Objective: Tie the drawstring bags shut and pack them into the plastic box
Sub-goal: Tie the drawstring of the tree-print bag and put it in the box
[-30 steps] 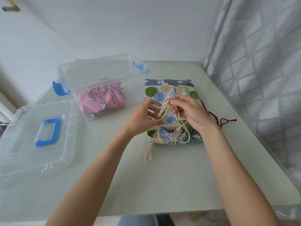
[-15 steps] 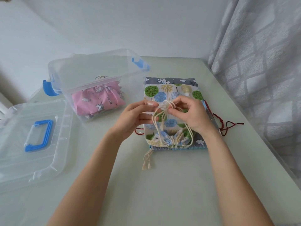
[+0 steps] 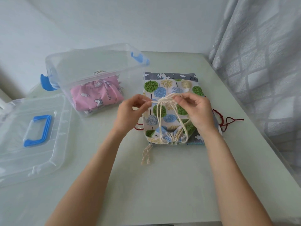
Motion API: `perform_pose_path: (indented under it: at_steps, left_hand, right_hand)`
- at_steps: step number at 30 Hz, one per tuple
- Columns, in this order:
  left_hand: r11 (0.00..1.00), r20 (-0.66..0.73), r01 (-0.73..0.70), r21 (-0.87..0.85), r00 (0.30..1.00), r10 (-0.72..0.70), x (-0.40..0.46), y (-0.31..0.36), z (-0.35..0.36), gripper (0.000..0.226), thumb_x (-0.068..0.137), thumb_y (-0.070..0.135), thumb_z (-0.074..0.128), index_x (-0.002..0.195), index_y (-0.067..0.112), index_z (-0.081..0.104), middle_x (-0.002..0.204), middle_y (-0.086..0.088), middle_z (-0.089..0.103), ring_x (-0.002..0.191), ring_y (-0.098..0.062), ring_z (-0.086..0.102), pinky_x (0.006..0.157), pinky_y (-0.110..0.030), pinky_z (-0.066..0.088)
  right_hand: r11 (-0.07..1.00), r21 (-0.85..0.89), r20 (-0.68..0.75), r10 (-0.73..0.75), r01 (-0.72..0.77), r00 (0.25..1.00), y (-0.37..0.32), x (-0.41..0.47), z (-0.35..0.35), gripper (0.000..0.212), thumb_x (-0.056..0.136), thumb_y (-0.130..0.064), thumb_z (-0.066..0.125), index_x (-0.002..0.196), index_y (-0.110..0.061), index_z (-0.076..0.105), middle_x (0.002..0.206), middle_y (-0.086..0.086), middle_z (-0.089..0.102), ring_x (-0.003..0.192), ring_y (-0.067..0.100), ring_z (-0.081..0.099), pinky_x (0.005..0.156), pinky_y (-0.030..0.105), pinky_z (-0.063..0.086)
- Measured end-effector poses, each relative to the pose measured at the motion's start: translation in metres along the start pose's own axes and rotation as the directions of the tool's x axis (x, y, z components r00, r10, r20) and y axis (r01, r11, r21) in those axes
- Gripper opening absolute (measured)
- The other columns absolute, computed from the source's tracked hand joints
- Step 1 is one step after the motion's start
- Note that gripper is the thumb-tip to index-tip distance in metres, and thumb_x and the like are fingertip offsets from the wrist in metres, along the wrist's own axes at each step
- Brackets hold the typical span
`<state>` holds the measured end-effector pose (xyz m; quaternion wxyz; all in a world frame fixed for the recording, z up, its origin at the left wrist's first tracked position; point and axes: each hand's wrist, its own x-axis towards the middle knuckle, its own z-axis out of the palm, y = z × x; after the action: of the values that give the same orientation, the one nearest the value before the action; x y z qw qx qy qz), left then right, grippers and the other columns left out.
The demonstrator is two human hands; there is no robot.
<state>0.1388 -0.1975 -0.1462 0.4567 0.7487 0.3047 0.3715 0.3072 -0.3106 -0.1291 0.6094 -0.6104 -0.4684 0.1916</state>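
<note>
A tree-print drawstring bag (image 3: pixel 169 90) lies on the table, stacked on a grey cloud-print bag (image 3: pixel 171 76). Its cream drawstring (image 3: pixel 160 121) runs up from the gathered mouth at the near edge to both hands. My left hand (image 3: pixel 132 111) pinches one end of the cord and my right hand (image 3: pixel 193 110) pinches the cord beside it, with a knot forming between them. A clear plastic box (image 3: pixel 97 62) stands at the back left with a pink unicorn bag (image 3: pixel 97 95) inside.
The box's clear lid (image 3: pixel 32 136) with a blue handle lies at the left. A dark red cord (image 3: pixel 228 121) from the lower bag trails right toward the curtain (image 3: pixel 260 62). A frayed cream cord end (image 3: pixel 146 154) hangs off the bag's near corner.
Both hands have drawn slightly apart, pulling the cream cord sideways and tightening the crossing between them. The bag has stayed in place.
</note>
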Motion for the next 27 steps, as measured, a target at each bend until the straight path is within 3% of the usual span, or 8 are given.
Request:
perform_pose_path:
  at_steps: [4, 7, 12, 15, 17, 19, 23, 27]
  left_hand:
    - [0.952, -0.109, 0.112, -0.284, 0.983, -0.148, 0.001, -0.01, -0.008, 0.015, 0.097, 0.014, 0.046, 0.084, 0.018, 0.051, 0.09, 0.003, 0.067, 0.081, -0.01, 0.065, 0.08, -0.032, 0.051]
    - [0.643, -0.012, 0.155, -0.75, 0.969, -0.247, 0.001, -0.002, -0.014, 0.024, 0.101, 0.013, 0.033, 0.086, 0.008, 0.052, 0.097, -0.003, 0.072, 0.096, -0.016, 0.068, 0.088, -0.03, 0.053]
    - [0.225, 0.087, 0.15, -0.963, 0.959, -0.27, -0.001, 0.0, -0.019, 0.028, 0.1, 0.014, 0.031, 0.074, 0.014, 0.042, 0.05, 0.008, 0.044, 0.044, -0.004, 0.049, 0.07, -0.026, 0.057]
    - [0.542, -0.006, 0.211, -0.813, 0.929, -0.37, -0.001, -0.009, -0.014, 0.027, 0.098, 0.012, 0.038, 0.072, 0.018, 0.039, 0.049, 0.011, 0.031, 0.039, -0.003, 0.027, 0.041, -0.016, 0.038]
    - [0.851, -0.169, 0.22, -0.476, 0.927, -0.334, -0.004, -0.015, -0.009, 0.025, 0.095, 0.013, 0.044, 0.072, 0.02, 0.041, 0.052, 0.011, 0.036, 0.043, -0.004, 0.03, 0.041, -0.016, 0.03]
    - [0.986, -0.211, 0.126, -0.11, 0.966, -0.147, -0.007, -0.018, -0.004, 0.017, 0.093, 0.017, 0.05, 0.077, 0.021, 0.048, 0.059, 0.007, 0.042, 0.052, -0.007, 0.036, 0.049, -0.022, 0.034]
    - [0.939, 0.074, -0.181, 0.291, 0.983, 0.167, -0.014, -0.016, -0.003, 0.018, 0.086, 0.042, 0.053, 0.09, 0.025, 0.058, 0.065, 0.016, 0.05, 0.059, 0.003, 0.046, 0.056, -0.018, 0.034]
    - [0.895, 0.254, -0.316, 0.314, 0.936, 0.241, -0.012, -0.021, -0.002, 0.031, 0.086, 0.05, 0.05, 0.109, 0.032, 0.063, 0.108, 0.01, 0.05, 0.1, 0.0, 0.051, 0.085, -0.024, 0.041]
  right_hand:
    - [0.936, 0.319, -0.075, 0.183, -0.15, 0.98, 0.004, -0.006, -0.012, 0.015, 0.078, -0.026, 0.063, 0.086, -0.014, 0.066, 0.083, -0.006, 0.073, 0.086, 0.01, 0.067, 0.08, 0.021, 0.052]
    - [0.826, 0.542, -0.061, 0.224, -0.156, 0.973, 0.004, -0.006, -0.018, 0.016, 0.084, -0.023, 0.055, 0.089, -0.009, 0.06, 0.087, 0.004, 0.074, 0.089, 0.02, 0.07, 0.078, 0.027, 0.055]
    - [0.649, 0.746, -0.036, 0.263, -0.149, 0.964, 0.0, -0.008, -0.026, 0.028, 0.1, -0.019, 0.036, 0.09, -0.004, 0.057, 0.085, 0.011, 0.073, 0.088, 0.026, 0.07, 0.078, 0.033, 0.056]
    - [0.652, 0.744, -0.081, 0.302, -0.144, 0.95, 0.0, -0.01, -0.028, 0.027, 0.1, -0.019, 0.036, 0.083, -0.007, 0.053, 0.059, 0.002, 0.065, 0.059, 0.014, 0.065, 0.074, 0.034, 0.057]
    - [0.742, 0.649, -0.12, 0.315, -0.166, 0.941, 0.002, -0.011, -0.026, 0.023, 0.1, -0.018, 0.039, 0.082, -0.008, 0.05, 0.049, -0.003, 0.053, 0.047, 0.009, 0.053, 0.068, 0.032, 0.057]
    - [0.862, 0.469, -0.141, 0.289, -0.193, 0.947, 0.004, -0.012, -0.024, 0.02, 0.099, -0.017, 0.042, 0.083, -0.009, 0.051, 0.046, -0.005, 0.047, 0.043, 0.008, 0.045, 0.06, 0.027, 0.055]
    - [0.984, 0.069, -0.153, 0.175, -0.166, 0.973, 0.013, -0.013, -0.024, 0.013, 0.093, -0.019, 0.056, 0.084, -0.011, 0.061, 0.047, -0.007, 0.053, 0.044, 0.008, 0.05, 0.063, 0.029, 0.055]
    - [0.962, -0.225, -0.18, 0.117, -0.157, 0.977, 0.02, -0.013, -0.03, 0.017, 0.087, -0.026, 0.065, 0.095, -0.012, 0.068, 0.069, -0.002, 0.069, 0.06, 0.008, 0.064, 0.066, 0.026, 0.052]
